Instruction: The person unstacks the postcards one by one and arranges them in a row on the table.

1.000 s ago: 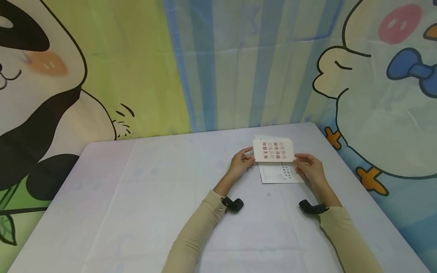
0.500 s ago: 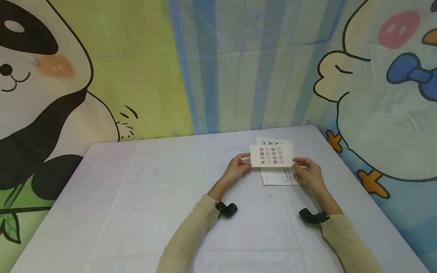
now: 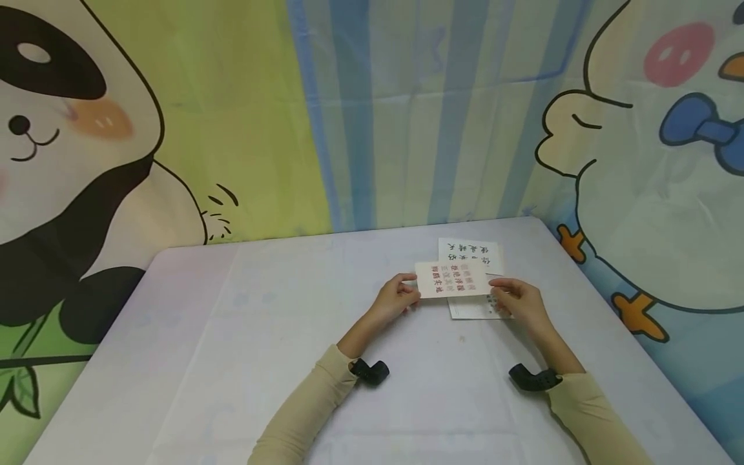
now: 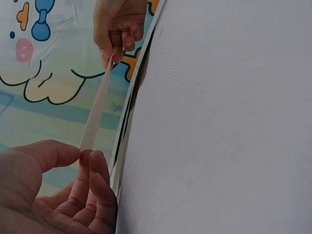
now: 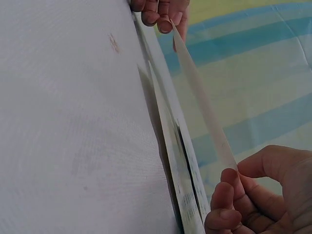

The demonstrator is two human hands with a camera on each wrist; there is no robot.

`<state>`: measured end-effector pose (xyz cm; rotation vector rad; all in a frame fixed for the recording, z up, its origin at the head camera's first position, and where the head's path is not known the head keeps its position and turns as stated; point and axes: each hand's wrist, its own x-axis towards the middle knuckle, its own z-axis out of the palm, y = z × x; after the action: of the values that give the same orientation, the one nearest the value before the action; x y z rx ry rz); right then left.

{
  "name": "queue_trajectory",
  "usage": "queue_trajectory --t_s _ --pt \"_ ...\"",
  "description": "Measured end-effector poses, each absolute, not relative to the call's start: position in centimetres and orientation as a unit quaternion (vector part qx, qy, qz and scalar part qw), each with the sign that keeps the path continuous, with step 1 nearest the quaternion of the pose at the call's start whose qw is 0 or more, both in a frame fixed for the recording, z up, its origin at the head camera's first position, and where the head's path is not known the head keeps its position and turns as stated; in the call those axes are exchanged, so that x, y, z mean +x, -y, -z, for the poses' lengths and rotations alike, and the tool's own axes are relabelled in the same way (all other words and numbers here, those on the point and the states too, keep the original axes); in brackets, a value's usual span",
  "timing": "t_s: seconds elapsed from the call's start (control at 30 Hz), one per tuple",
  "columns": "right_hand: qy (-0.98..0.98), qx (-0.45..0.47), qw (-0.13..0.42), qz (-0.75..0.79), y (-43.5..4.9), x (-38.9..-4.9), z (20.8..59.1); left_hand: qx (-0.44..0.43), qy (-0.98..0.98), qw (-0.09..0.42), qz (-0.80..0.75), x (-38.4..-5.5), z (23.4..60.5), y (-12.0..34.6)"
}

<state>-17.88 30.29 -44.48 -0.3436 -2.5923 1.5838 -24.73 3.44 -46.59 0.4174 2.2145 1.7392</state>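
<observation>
Left hand (image 3: 396,301) and right hand (image 3: 520,303) pinch a card (image 3: 452,279) by opposite ends above papers (image 3: 472,250) on a white surface (image 3: 261,361).

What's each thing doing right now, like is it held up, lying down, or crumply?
card: held up in the air, unfolded, red writing showing
left hand: pinching the card's left edge
right hand: pinching the card's right edge
papers: lying down, partly hidden by the card
tablecloth: spread out, lightly creased
backdrop: hanging up, slightly wrinkled
</observation>
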Motion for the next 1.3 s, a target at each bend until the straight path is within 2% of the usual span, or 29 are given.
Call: queue_trajectory --t_s 0.87,1.3 --pt "0.874 -0.014 -0.013 -0.486 -28.1 -17.9 44.2 0.180 -0.809 0.122 -0.545 -23.1 45.7 1.2" --pt "0.869 0.000 -0.027 -0.493 -26.1 -17.4 45.1 0.198 -0.824 0.126 -0.515 -22.1 45.9 3.8"
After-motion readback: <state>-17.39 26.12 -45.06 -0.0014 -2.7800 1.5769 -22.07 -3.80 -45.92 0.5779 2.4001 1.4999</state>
